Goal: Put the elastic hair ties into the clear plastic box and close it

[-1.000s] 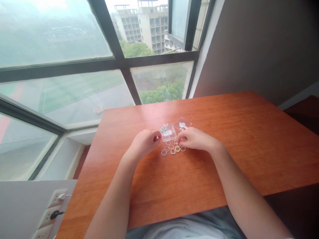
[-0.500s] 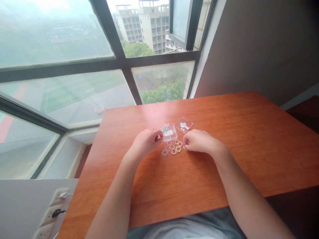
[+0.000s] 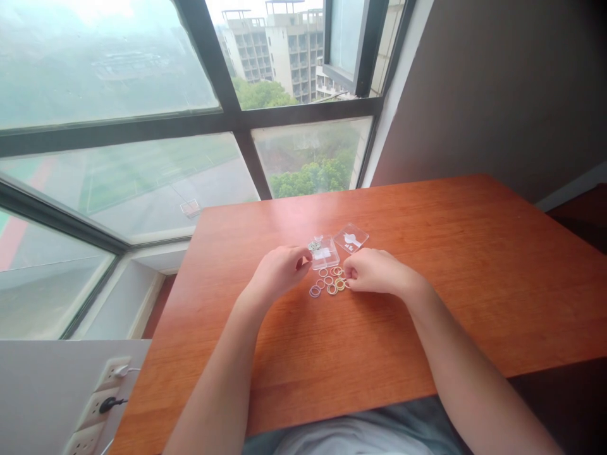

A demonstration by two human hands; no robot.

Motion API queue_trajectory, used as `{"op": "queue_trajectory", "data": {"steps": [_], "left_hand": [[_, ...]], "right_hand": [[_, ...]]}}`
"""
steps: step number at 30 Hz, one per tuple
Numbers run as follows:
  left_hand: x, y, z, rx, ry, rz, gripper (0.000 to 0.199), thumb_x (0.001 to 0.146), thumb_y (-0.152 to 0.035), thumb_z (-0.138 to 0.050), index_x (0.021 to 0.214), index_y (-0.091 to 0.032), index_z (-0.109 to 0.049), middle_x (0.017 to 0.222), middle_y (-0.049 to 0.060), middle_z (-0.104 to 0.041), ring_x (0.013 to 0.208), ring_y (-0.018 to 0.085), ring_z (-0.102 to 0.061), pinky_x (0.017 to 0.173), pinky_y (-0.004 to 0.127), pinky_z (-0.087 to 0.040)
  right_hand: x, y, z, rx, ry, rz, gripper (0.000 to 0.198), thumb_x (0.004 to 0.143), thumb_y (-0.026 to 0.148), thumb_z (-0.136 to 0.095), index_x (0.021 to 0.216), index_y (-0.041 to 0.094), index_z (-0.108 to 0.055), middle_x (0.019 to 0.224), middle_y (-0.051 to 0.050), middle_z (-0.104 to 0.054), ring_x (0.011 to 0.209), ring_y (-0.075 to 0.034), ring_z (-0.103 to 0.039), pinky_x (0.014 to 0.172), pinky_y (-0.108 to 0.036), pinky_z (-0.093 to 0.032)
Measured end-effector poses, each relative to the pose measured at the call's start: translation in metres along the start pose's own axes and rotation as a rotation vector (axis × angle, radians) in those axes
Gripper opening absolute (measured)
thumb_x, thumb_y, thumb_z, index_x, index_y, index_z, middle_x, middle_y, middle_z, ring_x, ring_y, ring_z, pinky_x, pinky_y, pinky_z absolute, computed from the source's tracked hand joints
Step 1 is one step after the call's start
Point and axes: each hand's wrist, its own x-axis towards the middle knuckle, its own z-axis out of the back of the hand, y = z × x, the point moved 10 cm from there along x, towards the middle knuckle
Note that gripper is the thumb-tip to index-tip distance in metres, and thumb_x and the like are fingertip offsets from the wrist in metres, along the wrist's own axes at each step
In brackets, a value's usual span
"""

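Several small coloured rings (image 3: 329, 280), perhaps hair ties, lie loosely on the table in yellow, white, pink and lilac. Behind them stands a clear plastic box (image 3: 334, 259), divided into compartments, with grey-green rings (image 3: 314, 246) in its back left one. At the box's left edge is my left hand (image 3: 281, 270), its fingers curled and thumb near the forefinger; whether anything is between them is hidden. My right hand (image 3: 377, 270) is closed at the right side of the rings, and a pale ring (image 3: 348, 285) shows at its fingertips.
A clear lid (image 3: 351, 238) with white marks lies behind the box, to its right. Everything rests on a reddish-brown wooden table (image 3: 455, 272). Dark-framed windows (image 3: 241, 120) rise beyond its far edge, and sockets with plugs (image 3: 108, 402) are at lower left.
My right hand has shifted slightly left toward the rings, and the pale ring at its fingertips has moved with it. My left hand has stayed nearly still.
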Motion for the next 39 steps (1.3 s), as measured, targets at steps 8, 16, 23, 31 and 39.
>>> {"op": "queue_trajectory", "data": {"steps": [8,16,23,31,39], "left_hand": [[-0.001,-0.004,-0.002,0.000,0.019,-0.007,0.015,0.084,-0.021,-0.049,0.080,-0.020,-0.064,0.071,0.001,-0.064,0.058,0.012,-0.051,0.055,0.022,-0.030],[0.001,-0.005,-0.004,0.033,0.019,-0.014,0.017,0.083,-0.018,-0.048,0.080,-0.021,-0.065,0.072,0.001,-0.065,0.060,0.012,-0.054,0.056,0.023,-0.031],[0.001,-0.018,-0.017,0.105,0.058,-0.060,0.015,0.082,-0.017,-0.051,0.079,-0.022,-0.065,0.085,0.001,-0.069,0.066,0.013,-0.058,0.056,0.024,-0.033],[-0.001,-0.036,-0.048,0.322,0.164,-0.101,0.017,0.087,-0.022,-0.048,0.084,-0.021,-0.064,0.083,0.004,-0.068,0.063,0.018,-0.062,0.053,0.027,-0.033],[-0.001,-0.034,-0.046,0.383,0.187,-0.046,0.023,0.092,-0.026,-0.044,0.083,-0.019,-0.064,0.086,0.006,-0.066,0.067,0.020,-0.065,0.056,0.028,-0.040]], "right_hand": [[0.027,-0.024,0.030,0.235,-0.466,-0.122,0.016,0.078,0.033,-0.060,0.081,0.023,-0.071,0.075,0.000,-0.067,0.065,-0.013,-0.056,0.057,-0.024,-0.033],[0.039,-0.026,0.021,0.169,-0.595,-0.194,0.015,0.081,0.031,-0.059,0.084,0.026,-0.073,0.077,-0.001,-0.067,0.070,-0.015,-0.057,0.059,-0.025,-0.034],[0.029,-0.033,0.024,0.240,-0.601,-0.161,0.015,0.080,0.031,-0.060,0.082,0.025,-0.073,0.073,0.000,-0.066,0.062,-0.013,-0.054,0.058,-0.025,-0.034],[0.019,-0.027,0.031,0.288,-0.597,-0.073,0.014,0.080,0.030,-0.061,0.079,0.023,-0.072,0.070,0.001,-0.065,0.060,-0.012,-0.053,0.058,-0.024,-0.033],[0.015,-0.019,0.035,0.304,-0.595,-0.042,0.013,0.079,0.029,-0.061,0.080,0.023,-0.072,0.071,0.001,-0.065,0.062,-0.012,-0.054,0.059,-0.024,-0.034]]}}
